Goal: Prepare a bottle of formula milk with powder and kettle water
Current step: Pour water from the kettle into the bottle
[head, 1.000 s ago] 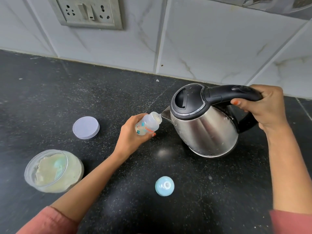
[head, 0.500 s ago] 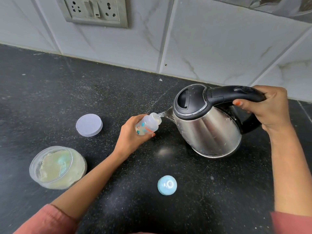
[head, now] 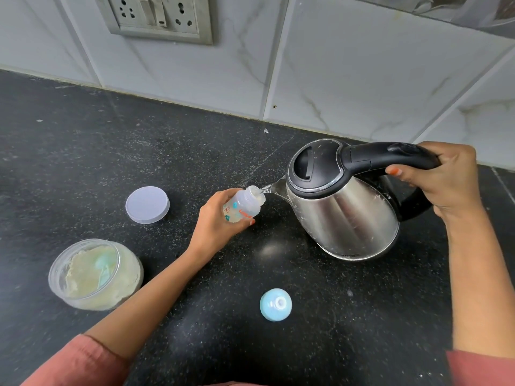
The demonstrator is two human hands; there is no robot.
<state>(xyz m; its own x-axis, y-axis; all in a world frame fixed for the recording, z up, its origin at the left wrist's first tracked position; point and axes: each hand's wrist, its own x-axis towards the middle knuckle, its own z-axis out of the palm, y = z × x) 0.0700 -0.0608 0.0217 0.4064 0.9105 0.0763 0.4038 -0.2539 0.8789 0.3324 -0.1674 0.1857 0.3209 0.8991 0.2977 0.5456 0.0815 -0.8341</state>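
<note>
Left hand (head: 216,221) fingers wrap bottle (head: 243,206) at kettle (head: 342,201) spout

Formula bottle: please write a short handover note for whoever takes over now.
Left hand grips the open bottle, tilted toward the kettle spout.
Right hand grips the kettle handle; kettle tipped, water running into the bottle.
Powder jar open, scoop inside, its lid beside it on the counter; blue teat cap lies nearer you.
Done: pouring started.
Left: finish pouring, set kettle down, screw teat cap on.
</note>
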